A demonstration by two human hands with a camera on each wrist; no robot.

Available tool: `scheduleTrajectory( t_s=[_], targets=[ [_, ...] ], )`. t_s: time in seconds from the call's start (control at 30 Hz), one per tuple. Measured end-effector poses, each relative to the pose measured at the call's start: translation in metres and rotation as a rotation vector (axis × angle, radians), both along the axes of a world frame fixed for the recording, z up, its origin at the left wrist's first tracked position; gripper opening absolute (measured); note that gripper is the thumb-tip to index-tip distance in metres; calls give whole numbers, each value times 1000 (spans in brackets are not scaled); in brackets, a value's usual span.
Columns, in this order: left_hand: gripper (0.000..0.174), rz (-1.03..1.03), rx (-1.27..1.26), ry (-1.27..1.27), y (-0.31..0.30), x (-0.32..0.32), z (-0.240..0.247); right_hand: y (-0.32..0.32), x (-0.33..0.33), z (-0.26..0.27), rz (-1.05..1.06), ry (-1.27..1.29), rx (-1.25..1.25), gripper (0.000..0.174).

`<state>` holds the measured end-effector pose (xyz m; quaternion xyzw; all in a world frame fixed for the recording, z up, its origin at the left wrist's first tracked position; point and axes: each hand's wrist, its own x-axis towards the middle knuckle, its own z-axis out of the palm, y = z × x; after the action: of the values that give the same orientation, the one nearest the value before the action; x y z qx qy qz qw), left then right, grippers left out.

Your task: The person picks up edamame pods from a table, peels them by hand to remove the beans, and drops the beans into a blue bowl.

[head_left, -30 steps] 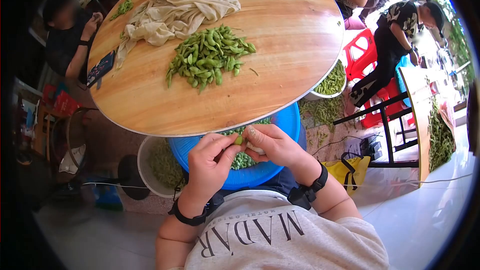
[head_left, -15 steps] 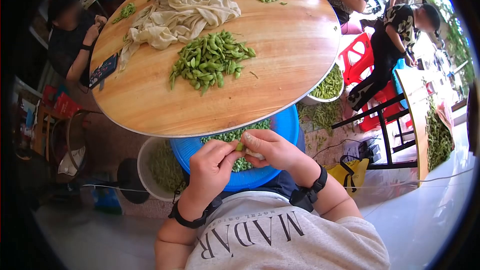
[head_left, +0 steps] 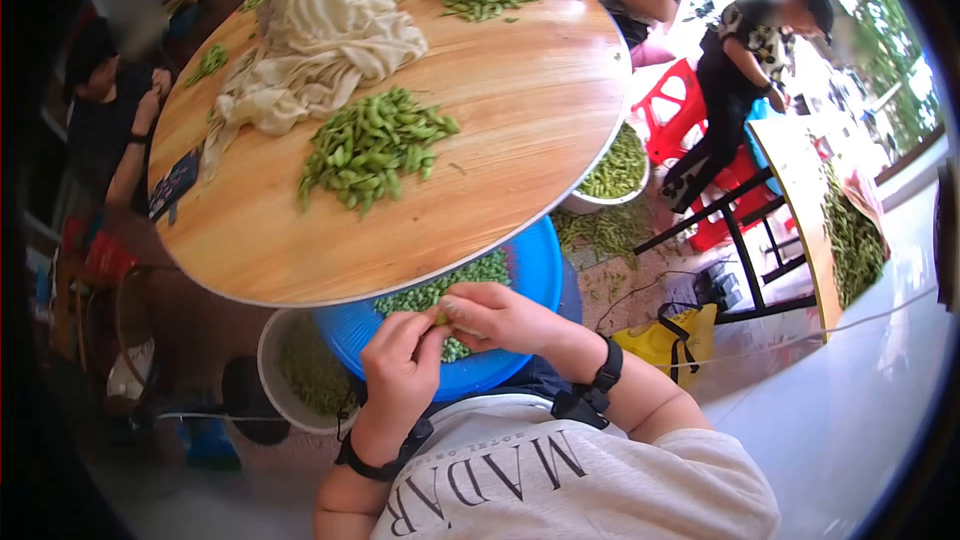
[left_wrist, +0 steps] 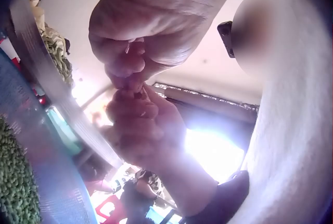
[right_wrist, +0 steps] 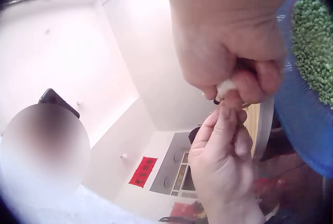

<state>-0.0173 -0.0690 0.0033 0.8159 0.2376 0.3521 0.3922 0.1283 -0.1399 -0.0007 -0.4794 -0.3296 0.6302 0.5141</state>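
Over the blue basin [head_left: 540,265] of shelled green beans [head_left: 455,280], both hands meet fingertip to fingertip. A small green pod [head_left: 441,319] is pinched between the left hand [head_left: 400,355] and the right hand [head_left: 500,318], mostly covered by fingers. In the right wrist view the right hand [right_wrist: 234,52] is curled, with something white at its fingers, and the left hand [right_wrist: 221,156] touches it from below. The left wrist view shows the left hand [left_wrist: 151,21] above the right hand [left_wrist: 143,125]; the pod is hidden there.
The round wooden table [head_left: 520,160] stands beyond the basin, holding a pile of pods [head_left: 370,150] and a crumpled cloth [head_left: 330,40]. A pale bucket [head_left: 275,370] is left of the basin, a yellow bag [head_left: 665,340] right. Other people are around.
The head view has shifted, so table, basin and hands appear further left and the basin lower. The hands remain together at the pod, which is now more covered by the fingers.
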Motion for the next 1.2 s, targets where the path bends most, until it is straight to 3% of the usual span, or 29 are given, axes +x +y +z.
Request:
scheduleTrajectory(
  t_s=[0.2, 0.3, 0.4, 0.5, 0.63, 0.67, 0.77, 0.87, 0.93, 1.0, 1.03, 1.07, 1.1, 1.2],
  targets=[
    [16, 34, -26, -30, -4, 1, -7, 0, -7, -3, -81, -132, 115, 29],
    [7, 79, -64, -113, -8, 5, -17, -1, -10, -3, -131, -173, 128, 28],
    [13, 107, -756, -128, -10, 5, -16, -3, -10, -7, -173, -216, 141, 28],
    [17, 15, -1119, -220, -2, 2, -17, -4, -11, -11, -126, -352, 180, 27],
    [14, -3, -1153, -235, -1, 0, -24, -6, 3, -14, -36, -753, 191, 26],
    [13, 3, -1162, -237, -1, -1, -24, -5, -1, -13, -168, -743, 255, 28],
    [11, -9, -1224, -244, 1, -1, -24, -1, -2, -2, -127, -745, 220, 33],
    [8, -15, -1351, -229, 6, -8, -19, 1, 2, -9, -96, -613, 230, 24],
    [9, -3, -1129, -42, 7, -17, -21, 0, 3, -17, -70, -565, 271, 18],
    [10, 82, -836, 119, 12, -29, -21, -1, 11, -14, 44, -781, 332, 19],
    [10, 155, -451, 150, 20, -42, -31, -1, 16, -12, 102, -887, 361, 20],
    [11, 236, -227, 176, 29, -55, -33, -1, 22, -9, 106, -875, 340, 20],
    [11, 351, -142, 229, 38, -70, -36, 4, 30, -4, 68, -889, 339, 20],
    [36, 586, 221, 578, 62, -118, -54, 40, 64, 11, -124, -995, 328, 18]
  ],
)
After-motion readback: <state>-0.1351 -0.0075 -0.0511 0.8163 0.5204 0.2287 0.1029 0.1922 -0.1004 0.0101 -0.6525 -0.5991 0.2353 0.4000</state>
